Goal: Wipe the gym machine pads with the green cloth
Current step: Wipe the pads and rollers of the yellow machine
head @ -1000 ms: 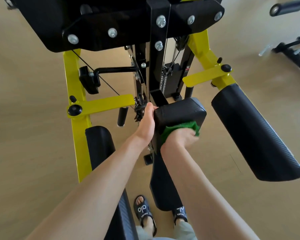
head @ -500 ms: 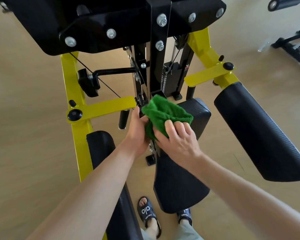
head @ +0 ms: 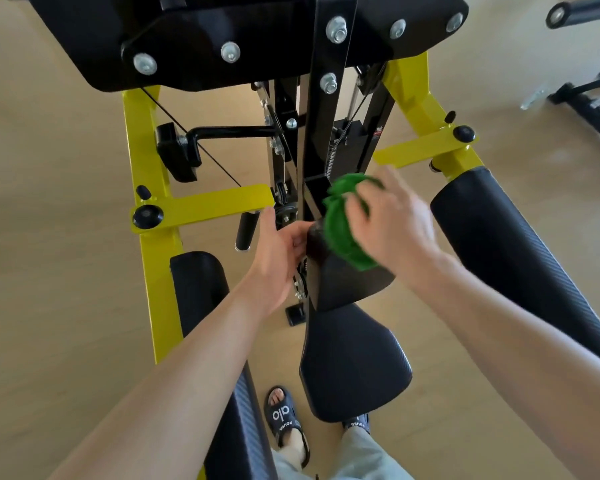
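"alo" — white lettering on the left black slide sandal (head: 284,416)

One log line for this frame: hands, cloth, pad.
right hand: presses green cloth on centre pad, blurred | left hand: grips pad's left edge | side pads: untouched

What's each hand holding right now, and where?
Right hand grips the green cloth from its top; left hand holds the centre pad at its left edge.
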Demonstrator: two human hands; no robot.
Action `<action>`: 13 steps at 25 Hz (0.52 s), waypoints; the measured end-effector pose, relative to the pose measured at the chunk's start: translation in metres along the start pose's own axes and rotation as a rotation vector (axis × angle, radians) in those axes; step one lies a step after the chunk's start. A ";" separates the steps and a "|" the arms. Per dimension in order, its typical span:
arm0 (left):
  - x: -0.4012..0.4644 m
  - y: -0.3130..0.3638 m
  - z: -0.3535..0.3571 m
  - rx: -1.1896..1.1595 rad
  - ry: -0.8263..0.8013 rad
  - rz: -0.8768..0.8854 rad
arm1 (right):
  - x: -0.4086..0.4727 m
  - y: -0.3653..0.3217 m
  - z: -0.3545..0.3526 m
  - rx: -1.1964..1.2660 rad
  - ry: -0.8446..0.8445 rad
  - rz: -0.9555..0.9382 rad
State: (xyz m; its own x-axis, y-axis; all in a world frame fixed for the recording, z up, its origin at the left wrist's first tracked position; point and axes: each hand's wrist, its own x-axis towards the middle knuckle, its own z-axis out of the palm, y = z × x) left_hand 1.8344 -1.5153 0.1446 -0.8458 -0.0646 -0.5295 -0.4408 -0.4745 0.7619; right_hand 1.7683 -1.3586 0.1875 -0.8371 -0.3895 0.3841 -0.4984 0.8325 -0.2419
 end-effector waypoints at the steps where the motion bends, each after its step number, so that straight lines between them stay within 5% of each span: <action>1: -0.003 0.000 0.006 0.038 0.016 0.017 | 0.003 0.013 -0.005 0.035 -0.020 0.094; 6: -0.008 -0.002 0.035 0.176 0.076 0.040 | 0.002 0.024 -0.009 0.161 0.034 0.412; 10: -0.010 0.005 0.032 0.041 0.001 0.020 | -0.018 -0.030 0.005 0.093 0.027 -0.117; 13: -0.012 0.003 0.025 -0.007 -0.005 0.061 | -0.014 -0.027 0.003 0.105 -0.031 -0.343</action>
State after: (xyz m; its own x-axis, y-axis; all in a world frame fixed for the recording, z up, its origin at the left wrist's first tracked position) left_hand 1.8353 -1.4938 0.1628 -0.8725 -0.0891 -0.4805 -0.3864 -0.4763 0.7899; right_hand 1.7923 -1.3771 0.1857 -0.6228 -0.6524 0.4319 -0.7707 0.6067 -0.1949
